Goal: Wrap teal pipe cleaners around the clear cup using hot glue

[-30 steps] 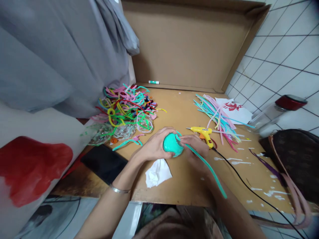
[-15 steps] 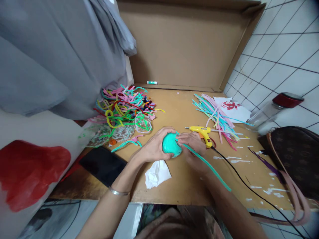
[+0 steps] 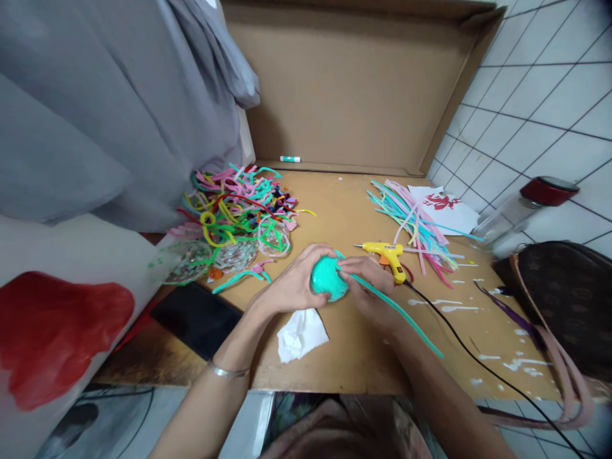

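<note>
A round turquoise ball-like piece [image 3: 327, 279], its surface wound in strands, is held above the table by my left hand [image 3: 299, 277], which curves around its left side. At its right edge my right hand [image 3: 366, 287] pinches a turquoise pipe cleaner [image 3: 401, 309]. One end of that strand meets the round piece; the long free end trails down to the right over my forearm. Just beyond my right hand lies a yellow glue gun [image 3: 386, 252] with its nozzle pointing left. A crumpled white tissue [image 3: 302, 335] is on the table below my left hand.
Tangled coloured pipe cleaners [image 3: 239, 204] heap at the left, near a black phone or tablet [image 3: 196, 319]. Straight pipe cleaners [image 3: 415, 223] lie at the right. Beyond them are a red-lidded bottle [image 3: 521, 207] and brown bag [image 3: 564, 299]. A black cord [image 3: 471, 357] crosses the table.
The fingers of my right hand have drawn tighter at the edge of the round piece. The strand's free end has risen slightly. My left hand keeps its hold.
</note>
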### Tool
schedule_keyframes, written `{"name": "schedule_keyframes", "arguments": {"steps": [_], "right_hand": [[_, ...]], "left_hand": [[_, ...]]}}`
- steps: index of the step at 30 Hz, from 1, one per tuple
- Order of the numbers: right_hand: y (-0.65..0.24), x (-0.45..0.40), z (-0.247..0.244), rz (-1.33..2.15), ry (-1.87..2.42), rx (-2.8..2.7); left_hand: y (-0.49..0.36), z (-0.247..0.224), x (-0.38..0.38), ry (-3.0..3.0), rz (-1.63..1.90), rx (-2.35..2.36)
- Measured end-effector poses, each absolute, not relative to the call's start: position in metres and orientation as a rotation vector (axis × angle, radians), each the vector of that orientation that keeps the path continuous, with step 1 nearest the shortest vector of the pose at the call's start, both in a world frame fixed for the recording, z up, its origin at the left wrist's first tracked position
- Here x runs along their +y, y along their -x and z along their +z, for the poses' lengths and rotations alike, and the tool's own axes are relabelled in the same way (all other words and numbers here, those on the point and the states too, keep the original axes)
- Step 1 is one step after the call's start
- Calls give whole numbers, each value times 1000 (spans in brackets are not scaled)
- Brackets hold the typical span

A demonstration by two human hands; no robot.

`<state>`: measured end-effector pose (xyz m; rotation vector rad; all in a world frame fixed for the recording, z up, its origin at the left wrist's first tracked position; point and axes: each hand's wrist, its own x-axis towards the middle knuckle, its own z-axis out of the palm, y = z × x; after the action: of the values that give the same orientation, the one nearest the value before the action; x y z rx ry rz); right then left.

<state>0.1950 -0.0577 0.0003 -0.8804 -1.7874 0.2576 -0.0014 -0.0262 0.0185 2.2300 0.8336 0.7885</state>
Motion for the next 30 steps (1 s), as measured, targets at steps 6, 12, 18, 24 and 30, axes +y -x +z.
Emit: {"name": "schedule_keyframes", "arguments": {"steps": [6, 12, 18, 24, 30], "right_hand": [[-191, -59, 6, 215, 884, -1751], [-189, -59, 9, 198, 902, -1754], [-191, -58, 4, 255, 896, -1762], [-191, -57, 5, 361, 957, -1709], [-187, -49, 11, 512, 1057, -1519]], "left_hand": [[1, 19, -27, -2233, 782, 854], [-1, 18, -27, -2263, 786, 847], [-1, 15, -26, -2262, 814, 835], [-3, 15, -26, -2267, 841, 860], [-4, 14, -26, -2270, 861, 891]]}}
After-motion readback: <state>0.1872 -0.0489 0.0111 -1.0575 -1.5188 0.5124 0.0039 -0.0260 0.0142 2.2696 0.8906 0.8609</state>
